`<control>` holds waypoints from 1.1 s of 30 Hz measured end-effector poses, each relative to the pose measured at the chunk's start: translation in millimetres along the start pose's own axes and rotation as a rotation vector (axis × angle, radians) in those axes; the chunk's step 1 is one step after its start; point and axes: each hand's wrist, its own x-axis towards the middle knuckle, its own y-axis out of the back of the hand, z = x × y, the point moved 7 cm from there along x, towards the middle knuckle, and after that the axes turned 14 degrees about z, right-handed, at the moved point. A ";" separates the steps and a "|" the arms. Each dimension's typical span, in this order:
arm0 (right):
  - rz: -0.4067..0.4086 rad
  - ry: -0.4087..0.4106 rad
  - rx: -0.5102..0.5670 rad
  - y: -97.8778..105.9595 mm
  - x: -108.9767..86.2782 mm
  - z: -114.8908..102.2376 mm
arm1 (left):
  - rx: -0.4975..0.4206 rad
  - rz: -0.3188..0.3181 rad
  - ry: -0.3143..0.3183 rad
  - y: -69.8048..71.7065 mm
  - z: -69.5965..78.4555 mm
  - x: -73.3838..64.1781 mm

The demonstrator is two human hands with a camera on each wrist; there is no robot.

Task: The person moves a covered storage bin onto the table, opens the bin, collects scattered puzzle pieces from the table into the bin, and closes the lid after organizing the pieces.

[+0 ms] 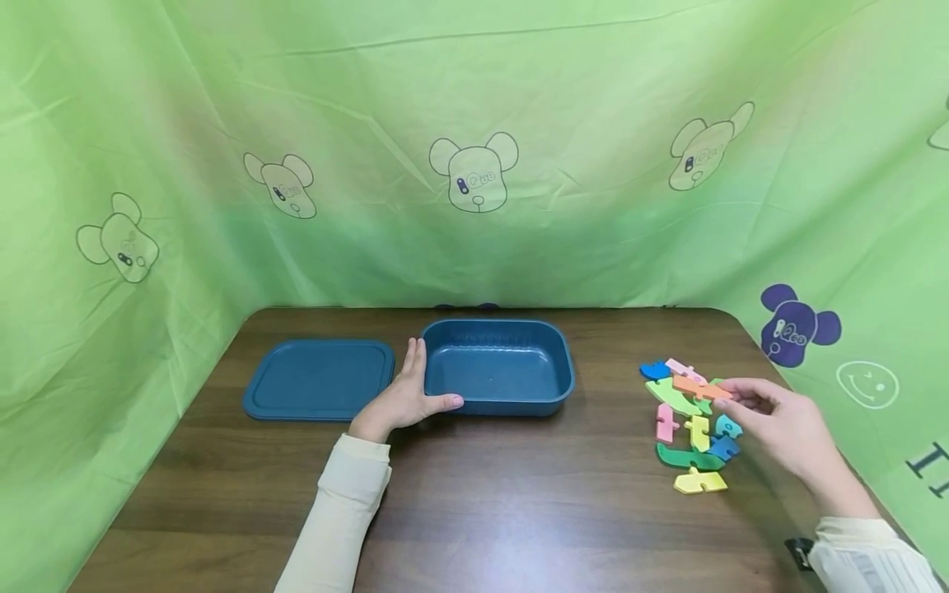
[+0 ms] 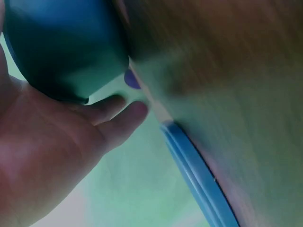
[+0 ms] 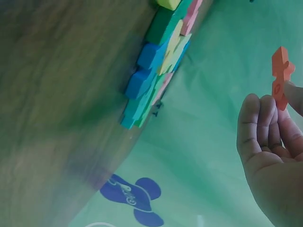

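Observation:
My left hand (image 1: 404, 399) rests against the left end of a blue plastic container (image 1: 494, 408), fingers straight along its side and thumb over the near rim. The left wrist view shows that palm and fingers (image 2: 120, 125) beside the container (image 2: 66, 52). With thumb and fingers my right hand (image 1: 782, 420) pinches an orange puzzle piece (image 1: 694, 387) by its end, above a group of coloured pieces. In the right wrist view the orange piece (image 3: 282, 75) is raised clear of the others. The container's inside holds nothing.
A matching blue lid (image 1: 320, 379) lies flat left of the container. Several puzzle pieces lie at the right, among them a dark green one (image 1: 685, 458), a yellow one (image 1: 700, 482) and a pink one (image 1: 666, 422). Green cloth (image 1: 474, 247) hangs around the wooden table (image 1: 504, 494).

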 end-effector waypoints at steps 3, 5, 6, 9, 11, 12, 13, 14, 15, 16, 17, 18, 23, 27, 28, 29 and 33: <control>0.008 0.016 0.013 -2.4 1.9 -6.2 | -0.018 -0.011 0.008 -1.1 -0.8 -0.4; 0.012 0.026 0.016 -4.7 3.1 -10.2 | -0.013 -0.012 0.010 -1.0 -1.0 -0.4; 0.011 0.029 0.020 -6.0 3.6 -12.4 | -0.010 -0.013 0.011 -1.1 -1.1 -0.3; 0.011 0.037 0.023 -10.0 5.3 -17.5 | -0.001 -0.014 0.015 -1.1 -1.2 -0.7; 0.013 0.042 0.032 -12.3 6.5 -21.4 | 0.001 -0.013 0.015 -1.2 -1.2 -0.9; 0.011 0.045 0.039 -13.8 7.3 -23.1 | 0.002 -0.011 0.014 -1.3 -1.4 -0.8; 0.013 0.048 0.044 -15.2 8.1 -25.2 | 0.002 -0.010 0.012 -1.2 -1.3 -0.8; 0.015 0.050 0.050 -16.8 9.1 -27.3 | 0.002 -0.007 0.009 -1.2 -1.2 -0.6; 0.013 0.052 0.052 -18.4 10.0 -29.6 | 0.002 -0.005 0.008 -1.1 -1.1 -0.2; 0.014 0.055 0.056 -20.2 11.1 -32.0 | 0.002 -0.003 0.006 -1.0 -1.0 0.0; 0.012 0.058 0.054 -22.1 12.1 -34.4 | 0.003 -0.001 0.005 -0.8 -1.1 0.2; 0.010 0.060 0.056 -24.2 13.3 -36.9 | 0.005 0.001 0.004 -0.8 -1.1 0.5; -0.019 0.070 0.065 -35.8 18.4 -48.0 | 0.013 0.003 0.004 -0.3 -1.7 0.3; -0.039 0.079 0.066 -43.1 21.8 -55.5 | 0.010 -0.005 0.006 -0.7 -1.5 -0.3; -0.040 0.085 0.064 -44.6 22.9 -57.4 | 0.009 -0.006 0.006 -0.9 -1.5 -0.3; -0.041 0.090 0.064 -46.2 23.9 -59.1 | 0.009 -0.008 0.008 -1.1 -1.7 -0.3; -0.039 0.094 0.078 -52.0 29.7 -66.8 | 0.009 -0.005 0.009 -0.8 -2.1 0.3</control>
